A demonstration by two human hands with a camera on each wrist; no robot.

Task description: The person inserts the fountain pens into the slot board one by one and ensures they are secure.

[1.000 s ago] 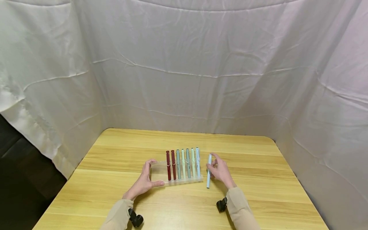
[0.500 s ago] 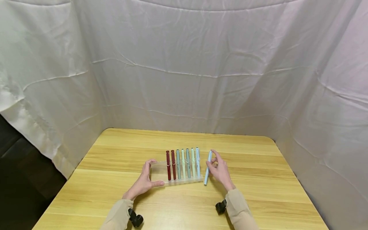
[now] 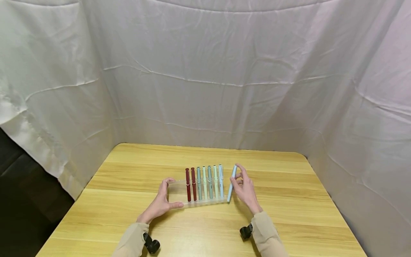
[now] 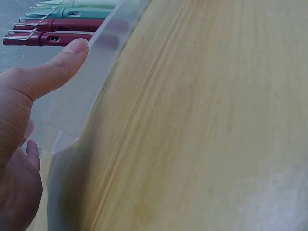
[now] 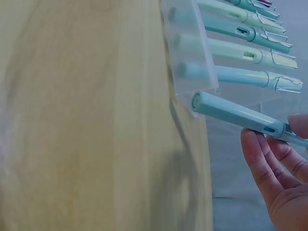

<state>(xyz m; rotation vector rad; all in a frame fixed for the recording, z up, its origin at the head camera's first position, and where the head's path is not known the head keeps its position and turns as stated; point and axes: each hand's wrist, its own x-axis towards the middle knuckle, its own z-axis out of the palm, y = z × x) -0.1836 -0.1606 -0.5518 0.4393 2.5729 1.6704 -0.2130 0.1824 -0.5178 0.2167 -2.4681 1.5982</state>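
Note:
A translucent pen stand (image 3: 177, 194) holds a row of capped pens. From its left, two dark red pens (image 3: 191, 184) come first, then grey-green pens (image 3: 199, 183) alternating with pale green pens (image 3: 205, 182), and a light blue pen (image 3: 221, 181) at the right end. My left hand (image 3: 163, 201) grips the stand's left end, thumb on the front ledge (image 4: 72, 108). Between thumb and fingers, my right hand (image 3: 245, 189) pinches another light blue pen (image 5: 236, 112). That pen is tilted, its lower end close beside the stand's right end.
The wooden table (image 3: 205, 232) extends around the stand on all sides. Pale curtains (image 3: 208, 78) hang behind it and at both sides. A black wrist camera (image 3: 151, 244) sits on the left sleeve, another camera (image 3: 246, 232) on the right.
My right hand has moved the light blue pen slightly away from me and left, nearer the stand's right end, tilting it more. The left hand and stand have stayed in place.

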